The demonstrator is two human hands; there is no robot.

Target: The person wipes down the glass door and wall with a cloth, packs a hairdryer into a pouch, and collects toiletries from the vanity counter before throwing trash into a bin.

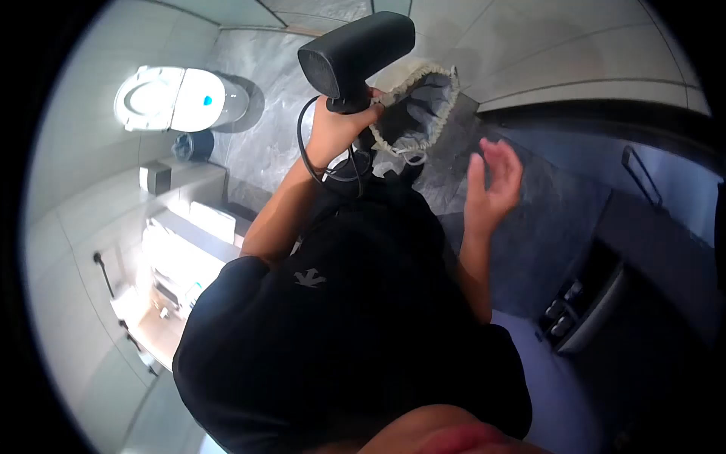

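My left hand [336,130] is wrapped round the handle of a black hair dryer [367,49], whose barrel points up and to the right. Its power cord [301,132] hangs in a loop about my wrist. Against the fingers of that hand is the gathered rim of a cream drawstring bag [452,94]; the bag's mouth gapes, showing a grey lining. Whether my left fingers also pinch the rim I cannot tell. A loop of the drawstring [414,160] dangles below. My right hand [495,185] is raised to the right of the bag, fingers apart and holding nothing.
A white toilet [178,98] stands at the far left on the grey marbled floor [257,147], with a small bin [193,146] beside it. A brightly lit counter [178,250] is close on my left. Dark furniture [643,280] with a handle stands on the right.
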